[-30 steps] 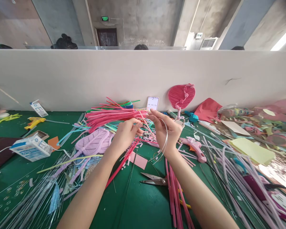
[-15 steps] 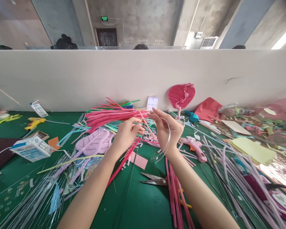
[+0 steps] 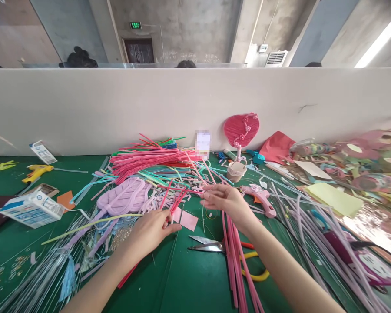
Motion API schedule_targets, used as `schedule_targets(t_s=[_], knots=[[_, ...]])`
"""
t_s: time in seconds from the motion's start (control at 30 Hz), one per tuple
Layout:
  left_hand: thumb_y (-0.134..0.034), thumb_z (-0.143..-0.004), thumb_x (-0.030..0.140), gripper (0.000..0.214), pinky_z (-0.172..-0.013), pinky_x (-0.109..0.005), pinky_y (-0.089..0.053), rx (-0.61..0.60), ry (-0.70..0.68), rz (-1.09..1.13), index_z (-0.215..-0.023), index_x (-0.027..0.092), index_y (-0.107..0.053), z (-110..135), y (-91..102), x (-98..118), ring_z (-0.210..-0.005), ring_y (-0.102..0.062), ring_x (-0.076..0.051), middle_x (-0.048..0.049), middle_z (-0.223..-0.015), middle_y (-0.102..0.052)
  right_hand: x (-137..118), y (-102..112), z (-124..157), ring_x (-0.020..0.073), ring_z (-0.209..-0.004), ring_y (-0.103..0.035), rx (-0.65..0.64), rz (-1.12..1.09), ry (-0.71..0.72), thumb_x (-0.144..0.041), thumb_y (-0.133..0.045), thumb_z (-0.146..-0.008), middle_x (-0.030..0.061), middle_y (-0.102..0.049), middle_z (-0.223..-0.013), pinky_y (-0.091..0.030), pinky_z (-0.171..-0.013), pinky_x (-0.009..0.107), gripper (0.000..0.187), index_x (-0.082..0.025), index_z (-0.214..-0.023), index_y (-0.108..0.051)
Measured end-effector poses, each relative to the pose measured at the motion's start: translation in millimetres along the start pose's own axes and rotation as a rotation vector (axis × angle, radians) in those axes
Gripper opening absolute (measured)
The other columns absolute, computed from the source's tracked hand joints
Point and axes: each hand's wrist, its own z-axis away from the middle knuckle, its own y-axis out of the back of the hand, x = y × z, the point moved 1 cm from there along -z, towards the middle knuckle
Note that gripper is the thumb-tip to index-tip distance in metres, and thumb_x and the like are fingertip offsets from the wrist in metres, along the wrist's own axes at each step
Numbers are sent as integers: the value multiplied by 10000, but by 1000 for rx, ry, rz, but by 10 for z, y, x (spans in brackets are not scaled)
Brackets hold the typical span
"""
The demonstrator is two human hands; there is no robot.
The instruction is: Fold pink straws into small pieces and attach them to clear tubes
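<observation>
Resting left hand [image 3: 153, 228] half-curled on pink stems [image 3: 174, 204], hold unclear | right hand [image 3: 226, 200] likewise | green sign [image 3: 135, 25]: EXIT

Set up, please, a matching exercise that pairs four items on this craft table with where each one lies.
Things:
1. scissors
2. pink glue gun
3. white carton
4. heart-shaped fan

Places:
A. propped against the white partition
B. far left on the green mat
C. just right of the right hand
D. between the left hand and the right forearm

Pairs: 1-D, 2-C, 3-B, 4-A.
</observation>
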Motion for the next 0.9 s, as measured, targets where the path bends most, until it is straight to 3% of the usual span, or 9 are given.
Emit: schedule_targets(t_s=[0.1, 0.23, 0.37, 0.6, 0.77, 0.9], knots=[[-514, -898, 367, 275, -704, -302, -456, 97, 8, -172, -1093, 191, -596, -42, -179, -84, -945, -645, -268, -116, -1067, -658, 199, -126, 207, 125, -684, -701, -170, -31, -152, -376, -780, -711, 49, -722, -865, -577, -674, 251, 382, -150, -993, -658], [-438, -939, 321, 461, -711, -344, -486, 159, 45, -260, -1358, 128, -417, -185, -275, -130, -966, -658, -305, -188, -1123, -645, 420, -331, 404, 76, -651, -648, -310, -90, -283, -439, -727, -760, 5, -667, -780, -531, -699, 216, 370, -157, -993, -671], [-370, -963, 347, 377, -635, -346, -483, 153, 36, -322, -1208, 127, -554, -308, -263, -145, -869, -688, -327, -172, -983, -696, 589, -389, 425, 101, -641, -613, -323, 13, -221, -527, -695, -754, 10, -635, -706, -506, -696, 255, 444, -127, -945, -662], [-304, -965, 324, 384, -610, -337, -464, 198, 123, -409, -1040, 120, -622, -445, -122, -351, -781, -701, -330, -180, -816, -711, 675, -162, 268, 119, -638, -587, -290, 218, -15, -532, -615, -816, 9, -621, -723, -471, -649, 267, 431, -145, -1004, -644], [-301, -955, 325, 387, -605, -337, -457, 229, 223, -449, -994, 123, -629, -349, 51, -511, -773, -694, -335, -183, -769, -699, 632, 57, 141, 118, -659, -597, -307, 221, 49, -504, -617, -824, 26, -652, -775, -486, -672, 275, 419, -140, -1029, -649], [-314, -959, 300, 354, -580, -313, -445, 265, 219, -428, -1114, 132, -584, -169, 49, -362, -726, -684, -293, -139, -806, -693, 583, 237, -55, 125, -620, -617, -225, 288, 85, -507, -672, -763, 17, -663, -708, -504, -643, 285, 448, -124, -994, -660]])
